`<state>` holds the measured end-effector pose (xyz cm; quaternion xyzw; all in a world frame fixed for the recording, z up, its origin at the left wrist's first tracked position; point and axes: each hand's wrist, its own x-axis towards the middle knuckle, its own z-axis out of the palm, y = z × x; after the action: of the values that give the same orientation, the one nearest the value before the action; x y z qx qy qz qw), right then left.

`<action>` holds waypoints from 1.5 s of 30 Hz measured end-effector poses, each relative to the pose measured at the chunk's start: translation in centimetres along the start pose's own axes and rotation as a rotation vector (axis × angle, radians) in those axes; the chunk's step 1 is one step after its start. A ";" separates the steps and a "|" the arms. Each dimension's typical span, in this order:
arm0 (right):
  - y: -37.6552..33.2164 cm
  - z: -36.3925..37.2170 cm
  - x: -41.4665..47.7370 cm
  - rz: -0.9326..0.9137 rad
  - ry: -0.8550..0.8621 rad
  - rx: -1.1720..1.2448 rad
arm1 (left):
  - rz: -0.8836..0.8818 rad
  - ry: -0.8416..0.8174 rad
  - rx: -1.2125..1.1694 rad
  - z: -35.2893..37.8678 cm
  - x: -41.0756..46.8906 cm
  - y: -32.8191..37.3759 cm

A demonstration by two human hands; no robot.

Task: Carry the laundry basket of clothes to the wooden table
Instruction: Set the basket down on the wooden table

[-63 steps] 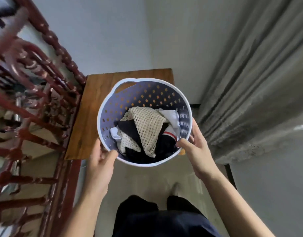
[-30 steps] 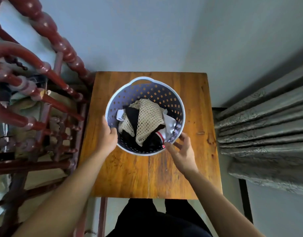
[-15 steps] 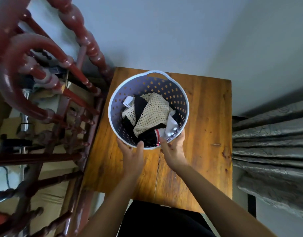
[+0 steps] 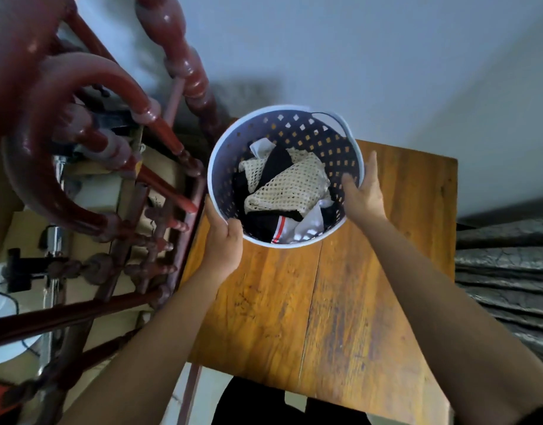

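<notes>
While the left hand and right hand curl around its rim, the laundry basket (clothes inside) sits mid-frame over the tabletop.

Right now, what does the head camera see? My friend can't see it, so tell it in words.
Two hands, left hand and right hand, grip the rim of a round white laundry basket over the far left corner of a wooden table. Inside lie a cream mesh garment and black and white clothes; a red wooden railing stands left.

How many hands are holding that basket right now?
2. The left hand grips the laundry basket's near-left rim; the right hand holds its right rim, fingers inside, over the wooden table.
</notes>
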<state>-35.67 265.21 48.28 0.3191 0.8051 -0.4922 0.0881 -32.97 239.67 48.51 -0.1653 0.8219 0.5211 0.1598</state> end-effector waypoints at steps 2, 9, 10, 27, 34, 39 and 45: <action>-0.6 0.6 0.7 0.014 0.019 0.028 | 0.027 0.002 0.020 -0.3 1.6 0.7; -2.2 3.8 2.1 -0.032 0.117 0.129 | 0.026 0.032 0.052 -2.1 10.1 2.9; -2.5 4.4 2.3 -0.026 0.124 0.159 | 0.017 0.039 0.065 -2.3 11.2 3.3; -1.3 7.8 -3.1 -0.027 0.019 0.222 | -0.248 -0.014 -0.365 2.9 3.0 3.6; -2.4 8.1 -4.4 -0.048 -0.158 0.095 | -0.188 0.057 -0.175 -1.2 9.9 4.2; -2.7 6.9 -5.1 0.005 -0.250 0.137 | -0.169 0.006 -0.146 -2.7 9.4 3.5; -2.6 2.1 -7.7 -0.122 -0.232 0.024 | -0.142 -0.026 -0.231 -2.8 4.0 6.3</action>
<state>-31.61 259.30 52.66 0.2115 0.8015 -0.5397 0.1465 -39.59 239.24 52.95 -0.2337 0.7407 0.6016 0.1868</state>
